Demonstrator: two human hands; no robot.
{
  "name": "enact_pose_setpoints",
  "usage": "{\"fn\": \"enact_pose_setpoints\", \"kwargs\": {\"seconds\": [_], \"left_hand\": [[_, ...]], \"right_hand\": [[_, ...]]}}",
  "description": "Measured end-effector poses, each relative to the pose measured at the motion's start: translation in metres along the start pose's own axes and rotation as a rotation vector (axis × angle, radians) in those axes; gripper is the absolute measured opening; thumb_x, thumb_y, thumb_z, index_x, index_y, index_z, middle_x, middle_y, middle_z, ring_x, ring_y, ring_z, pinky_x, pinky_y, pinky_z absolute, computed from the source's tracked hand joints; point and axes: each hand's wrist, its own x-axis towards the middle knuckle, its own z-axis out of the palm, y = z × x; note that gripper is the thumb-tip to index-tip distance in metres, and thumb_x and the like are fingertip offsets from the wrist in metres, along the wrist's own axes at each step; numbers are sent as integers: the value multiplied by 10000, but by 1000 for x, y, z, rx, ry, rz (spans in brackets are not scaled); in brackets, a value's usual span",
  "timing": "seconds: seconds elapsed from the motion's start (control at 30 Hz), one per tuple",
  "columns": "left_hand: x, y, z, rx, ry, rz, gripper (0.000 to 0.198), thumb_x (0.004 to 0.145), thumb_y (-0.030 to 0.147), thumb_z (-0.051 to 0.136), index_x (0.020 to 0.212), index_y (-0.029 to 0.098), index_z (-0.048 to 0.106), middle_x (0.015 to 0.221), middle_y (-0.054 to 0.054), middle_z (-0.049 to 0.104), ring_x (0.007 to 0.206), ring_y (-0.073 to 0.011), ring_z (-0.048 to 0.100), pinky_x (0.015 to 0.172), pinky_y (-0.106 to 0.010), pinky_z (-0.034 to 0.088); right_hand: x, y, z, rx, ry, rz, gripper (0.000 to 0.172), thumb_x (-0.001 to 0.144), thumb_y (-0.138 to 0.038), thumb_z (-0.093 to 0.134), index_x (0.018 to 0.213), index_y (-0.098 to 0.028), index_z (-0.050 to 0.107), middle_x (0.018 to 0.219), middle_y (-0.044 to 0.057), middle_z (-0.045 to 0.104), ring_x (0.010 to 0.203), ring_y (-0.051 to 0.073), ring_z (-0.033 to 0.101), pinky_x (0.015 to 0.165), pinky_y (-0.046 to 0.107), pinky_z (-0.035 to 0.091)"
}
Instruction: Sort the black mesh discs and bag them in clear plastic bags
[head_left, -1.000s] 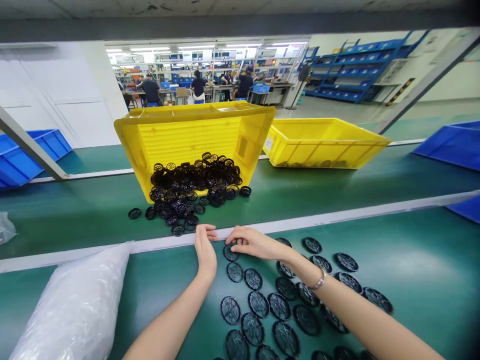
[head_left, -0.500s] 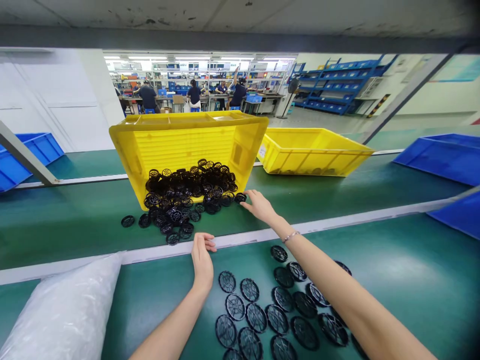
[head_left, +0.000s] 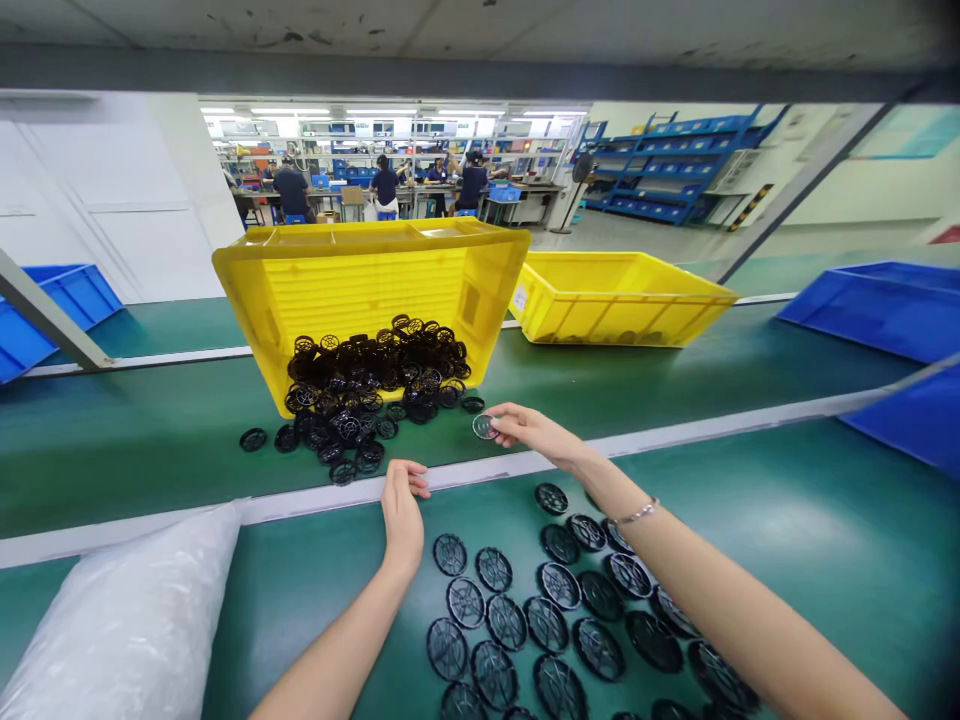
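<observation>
1. A yellow bin (head_left: 382, 285) lies tipped on its side, its opening facing near; a heap of black spoked rings (head_left: 367, 365) sits inside and spills over the lip.
2. To its right, an upright yellow bin (head_left: 615, 315) shows dark shapes low through its wall. Blue bins stand at far left (head_left: 90, 300) and right (head_left: 885, 305).
3. A white strip (head_left: 315, 503) divides the green surface (head_left: 810, 520). More spoked rings (head_left: 506, 622) lie flat on the near part; a translucent plastic bag (head_left: 135, 620) lies at near left.
4. Beyond, people in dark tops (head_left: 385, 185) sit at workbenches; blue shelving (head_left: 675, 165) stands far right.
5. The right hand (head_left: 529, 432), arm stretched far, pinches one spoked ring (head_left: 482, 427) between thumb and fingers, right of the heap.
6. The left hand (head_left: 403, 505) is at the strip, fingers together, bent rightward; how tightly it is closed cannot be told.
</observation>
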Motion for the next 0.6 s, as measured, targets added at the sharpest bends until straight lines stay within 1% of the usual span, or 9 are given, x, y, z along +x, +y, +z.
{"fn": "enact_pose_setpoints", "kwargs": {"seconds": [0.1, 0.17, 0.27, 0.33, 0.4, 0.47, 0.53, 0.6], "left_hand": [[0, 1, 0, 4, -7, 3, 453, 993, 500, 357, 802, 178, 612, 815, -48, 633, 661, -136, 576, 618, -250, 500], [0, 1, 0, 10, -14, 1, 448, 995, 491, 356, 801, 177, 609, 809, -44, 628, 655, -133, 574, 619, -249, 496], [-1, 2, 0, 25, -18, 0, 446, 996, 489, 355, 807, 177, 611, 777, -35, 613, 649, -133, 574, 617, -248, 491], [-1, 2, 0, 33, -19, 1, 450, 994, 496, 356, 809, 177, 615, 756, -31, 604, 646, -136, 575, 613, -249, 491], [-1, 2, 1, 33, -25, 4, 452, 993, 500, 359, 810, 177, 617, 760, -33, 605, 651, -139, 574, 611, -251, 492], [-2, 2, 1, 26, -30, 10, 450, 991, 503, 362, 809, 178, 615, 778, -39, 609, 666, -143, 572, 611, -251, 493], [-1, 2, 1, 19, -31, 14, 446, 988, 504, 366, 809, 178, 613, 798, -45, 614, 678, -145, 570, 611, -251, 492], [-1, 2, 1, 20, -32, 7, 445, 989, 499, 363, 808, 177, 610, 799, -44, 612, 675, -143, 566, 615, -251, 489]], "right_hand": [[-25, -12, 5, 180, -158, 20, 538, 882, -587, 570, 1198, -152, 597, 931, 87, 719, 773, 171, 656, 755, 336, 559], [-40, -17, 14, 217, -262, 23, 537, 874, -592, 582, 1193, -160, 593, 892, 56, 700, 775, 168, 641, 751, 324, 541], [-58, -22, 32, 75, -394, -42, 444, 906, -541, 561, 1145, -174, 632, 788, 15, 664, 730, 166, 614, 702, 302, 514], [-65, -23, 42, -61, -411, -115, 379, 907, -489, 577, 1123, -191, 668, 815, 21, 670, 742, 174, 617, 699, 295, 507], [-64, -23, 46, -199, -360, -189, 310, 890, -442, 624, 1094, -222, 701, 900, 33, 689, 788, 180, 636, 722, 287, 514], [-51, -22, 43, -342, -234, -225, 221, 887, -390, 644, 1037, -245, 718, 943, 34, 698, 831, 187, 650, 757, 286, 523], [-29, -18, 36, -448, -62, -199, 189, 922, -330, 593, 1050, -242, 701, 997, 56, 697, 929, 217, 646, 838, 329, 521], [-2, -12, 27, -498, 86, -160, 240, 933, -278, 556, 1146, -225, 655, 1134, 101, 673, 1090, 265, 594, 948, 404, 483]]}}
